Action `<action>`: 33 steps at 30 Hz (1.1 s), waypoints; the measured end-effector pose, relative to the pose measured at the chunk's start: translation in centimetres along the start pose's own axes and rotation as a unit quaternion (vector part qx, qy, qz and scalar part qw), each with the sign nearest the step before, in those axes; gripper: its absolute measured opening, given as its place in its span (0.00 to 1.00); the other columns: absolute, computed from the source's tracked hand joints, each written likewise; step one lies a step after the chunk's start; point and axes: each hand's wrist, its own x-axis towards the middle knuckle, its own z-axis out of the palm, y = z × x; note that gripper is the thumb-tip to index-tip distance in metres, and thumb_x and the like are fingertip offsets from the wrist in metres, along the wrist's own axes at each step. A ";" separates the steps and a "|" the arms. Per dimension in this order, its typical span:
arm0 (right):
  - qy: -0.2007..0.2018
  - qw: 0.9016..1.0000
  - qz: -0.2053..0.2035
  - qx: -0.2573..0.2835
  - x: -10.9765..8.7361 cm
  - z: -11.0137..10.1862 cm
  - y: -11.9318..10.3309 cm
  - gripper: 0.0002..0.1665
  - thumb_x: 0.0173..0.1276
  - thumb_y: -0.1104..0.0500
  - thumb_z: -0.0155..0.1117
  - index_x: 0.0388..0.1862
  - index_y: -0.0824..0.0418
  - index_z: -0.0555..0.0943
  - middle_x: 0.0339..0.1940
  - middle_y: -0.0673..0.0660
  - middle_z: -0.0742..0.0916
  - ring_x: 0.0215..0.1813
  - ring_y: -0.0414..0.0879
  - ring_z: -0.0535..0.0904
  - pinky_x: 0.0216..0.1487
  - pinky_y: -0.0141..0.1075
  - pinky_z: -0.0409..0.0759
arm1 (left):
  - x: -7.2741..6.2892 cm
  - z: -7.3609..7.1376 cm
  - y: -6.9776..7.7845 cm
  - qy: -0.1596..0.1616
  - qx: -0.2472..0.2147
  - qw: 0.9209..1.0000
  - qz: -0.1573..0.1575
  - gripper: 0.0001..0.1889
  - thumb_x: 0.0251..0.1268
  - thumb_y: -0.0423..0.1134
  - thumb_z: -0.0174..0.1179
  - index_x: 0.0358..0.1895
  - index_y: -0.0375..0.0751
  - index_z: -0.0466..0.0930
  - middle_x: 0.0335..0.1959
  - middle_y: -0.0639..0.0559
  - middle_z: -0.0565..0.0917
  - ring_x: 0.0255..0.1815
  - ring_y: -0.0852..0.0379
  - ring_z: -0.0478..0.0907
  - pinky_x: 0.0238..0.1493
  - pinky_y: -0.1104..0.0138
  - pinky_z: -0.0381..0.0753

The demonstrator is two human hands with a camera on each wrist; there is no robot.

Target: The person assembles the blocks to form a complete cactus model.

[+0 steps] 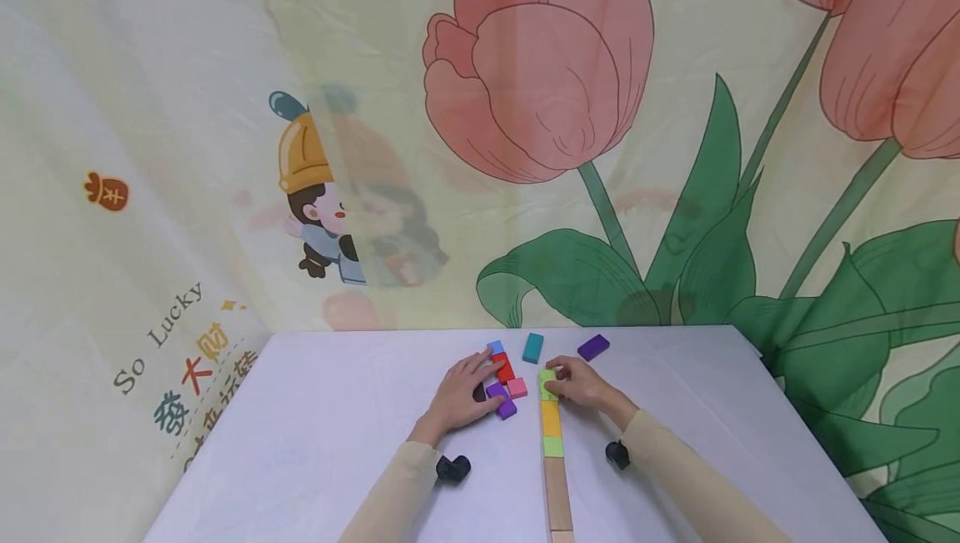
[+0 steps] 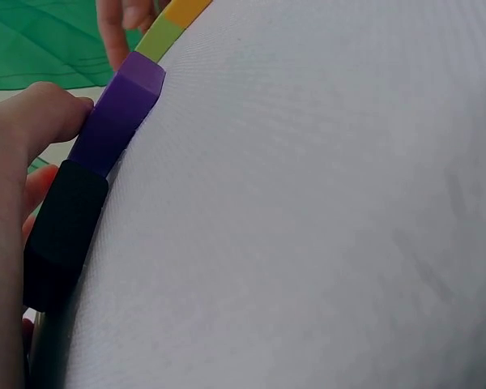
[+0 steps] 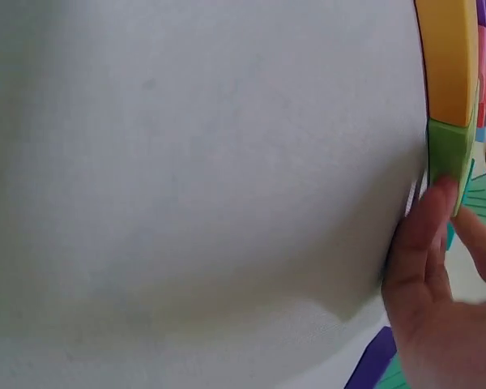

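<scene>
Head view, our right hand (image 1: 581,380) pinching the far green block (image 1: 546,378), last in a row (image 1: 551,419) on the table (image 1: 337,443), our left hand (image 1: 461,390) loosely spread, touching a purple block (image 1: 506,406) nearby.

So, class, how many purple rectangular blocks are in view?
2: one purple rectangular block at the left hand, another purple rectangular block beyond the right hand. Others may be hidden under the left hand.
</scene>
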 end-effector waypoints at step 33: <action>-0.011 0.992 -0.105 -0.069 0.9 2.6 -3.6 0.07 0.61 0.64 0.73 0.37 0.58 0.84 0.35 0.50 0.83 0.39 0.44 0.77 0.47 0.38 0.81 | 0.0 -0.1 -0.2 -0.011 -0.001 1.000 0.003 0.36 0.65 0.63 0.52 0.74 0.53 0.67 0.78 0.49 0.58 0.76 0.43 0.56 0.73 0.44 0.55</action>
